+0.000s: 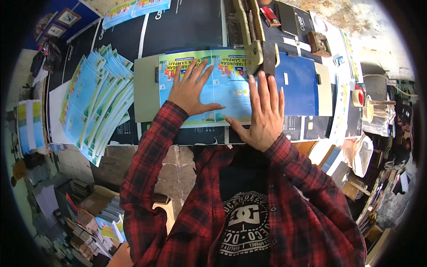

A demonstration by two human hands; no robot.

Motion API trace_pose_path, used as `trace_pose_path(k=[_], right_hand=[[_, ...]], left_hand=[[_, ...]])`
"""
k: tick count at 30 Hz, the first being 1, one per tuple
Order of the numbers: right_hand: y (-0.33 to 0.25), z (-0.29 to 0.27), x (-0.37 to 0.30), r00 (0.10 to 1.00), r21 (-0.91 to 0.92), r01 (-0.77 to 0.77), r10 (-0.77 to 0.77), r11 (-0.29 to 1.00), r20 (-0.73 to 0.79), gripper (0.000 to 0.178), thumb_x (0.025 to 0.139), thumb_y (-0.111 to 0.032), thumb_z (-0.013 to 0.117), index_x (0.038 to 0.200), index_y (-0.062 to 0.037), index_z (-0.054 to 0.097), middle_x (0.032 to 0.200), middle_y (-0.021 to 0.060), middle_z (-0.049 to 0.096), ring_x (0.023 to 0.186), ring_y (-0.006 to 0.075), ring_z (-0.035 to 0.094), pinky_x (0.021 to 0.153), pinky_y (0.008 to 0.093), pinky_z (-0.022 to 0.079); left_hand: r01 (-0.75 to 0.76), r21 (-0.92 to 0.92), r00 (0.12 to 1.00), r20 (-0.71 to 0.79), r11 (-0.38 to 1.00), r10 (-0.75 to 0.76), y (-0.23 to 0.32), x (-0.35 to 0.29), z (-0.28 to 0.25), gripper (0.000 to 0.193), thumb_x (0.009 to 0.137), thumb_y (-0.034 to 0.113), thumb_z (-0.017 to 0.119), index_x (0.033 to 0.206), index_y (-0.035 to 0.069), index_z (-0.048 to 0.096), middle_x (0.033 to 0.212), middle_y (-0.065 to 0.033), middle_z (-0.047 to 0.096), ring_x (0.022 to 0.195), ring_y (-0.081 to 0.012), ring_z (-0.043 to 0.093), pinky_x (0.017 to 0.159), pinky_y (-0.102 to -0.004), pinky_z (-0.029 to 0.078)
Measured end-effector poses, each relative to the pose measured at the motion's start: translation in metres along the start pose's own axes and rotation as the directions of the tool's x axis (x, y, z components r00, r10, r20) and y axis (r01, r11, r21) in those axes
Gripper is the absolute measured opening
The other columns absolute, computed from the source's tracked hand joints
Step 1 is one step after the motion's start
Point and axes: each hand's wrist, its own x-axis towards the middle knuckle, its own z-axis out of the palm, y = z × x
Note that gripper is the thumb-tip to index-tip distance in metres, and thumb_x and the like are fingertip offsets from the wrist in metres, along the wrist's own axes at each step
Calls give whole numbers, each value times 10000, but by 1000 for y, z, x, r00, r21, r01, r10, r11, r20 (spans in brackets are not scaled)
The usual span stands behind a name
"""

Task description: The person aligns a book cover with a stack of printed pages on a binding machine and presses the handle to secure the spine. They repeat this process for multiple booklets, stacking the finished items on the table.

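A light-blue printed card sheet [230, 91] with colourful pictures and a fold line down its middle lies flat in front of me. My left hand [191, 91] rests on its left half, fingers spread and thumb pointing right. Near the sheet's right edge lies my right hand [266, 115], fingers stretched out, thumb over the lower edge. Its fingertips are just below the dark head of a beige metal bench tool [254, 55], whose long arm comes in from the far side. Under the sheet is a blue board [296, 89] on a longer grey-beige board [146, 98].
A fanned pile of similar printed sheets [91, 98] hangs slightly over the table's front left. More sheets [340, 109] lie at the right, near a tape roll [357, 98]. A wooden block [319, 43] and a red box [269, 16] stand at the back right of the black-covered table [182, 29].
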Motion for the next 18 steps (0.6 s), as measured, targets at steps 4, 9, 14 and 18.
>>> trace_pose_path(k=[4,9,14,18], right_hand=[[0,-75,33,994,228,62,-81,972,76,806,830,-501,695,1442,-31,460,1490,252,415,1362,467,402,1088,542,359],[49,-143,79,993,784,-82,120,616,9,637,889,-480,677,1230,55,619,1158,253,672,1087,344,660,927,382,508],[253,-87,2,747,508,-359,567,783,-346,417,874,-312,734,1121,20,678,1055,179,722,954,245,712,829,350,553],[397,-62,-116,547,98,-792,771,603,-325,742,689,-580,819,1095,11,627,1039,198,670,981,312,665,874,403,528]], left_hand=[[-114,-15,990,83,993,115,20,-25,-2,1255,629,848,633,1549,79,261,1618,-163,208,1500,-386,154,1175,-641,58],[-40,-7,956,289,999,41,47,-61,-14,1184,606,573,801,1522,24,290,1617,-218,182,1487,-465,134,1143,-679,134],[-202,-293,979,-40,935,199,38,-115,-32,502,685,19,713,1184,-8,661,1212,-190,669,1159,-348,637,1016,-494,487],[175,-522,970,-53,835,-236,30,-144,-145,318,866,75,556,1116,-71,687,1081,-242,707,1018,-351,696,949,-427,517]])
